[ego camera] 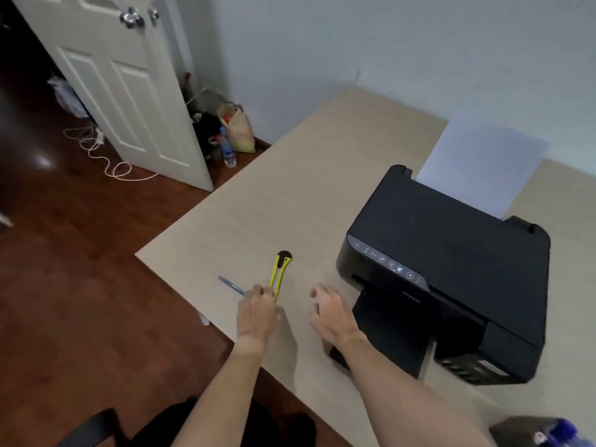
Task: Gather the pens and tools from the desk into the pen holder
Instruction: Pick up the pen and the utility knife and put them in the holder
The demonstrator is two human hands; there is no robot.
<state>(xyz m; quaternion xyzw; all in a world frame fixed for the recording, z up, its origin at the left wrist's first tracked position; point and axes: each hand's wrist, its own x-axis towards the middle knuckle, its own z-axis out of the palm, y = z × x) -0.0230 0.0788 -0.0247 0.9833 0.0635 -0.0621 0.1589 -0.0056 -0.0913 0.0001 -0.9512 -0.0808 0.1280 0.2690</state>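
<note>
Pens and tools were partly gathered: the left hand (258, 312) gripped a yellow cutter (280, 272) and a blue pen (230, 284) above the bench (290, 188); the right hand (329, 312) hovered loosely curled, empty. A dark holder (529, 430), apparently already holding pens, sat near the bottom right.

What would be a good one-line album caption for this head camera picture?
Left hand gripping a yellow utility knife and a blue pen over the desk, right hand empty beside a black printer.
</note>
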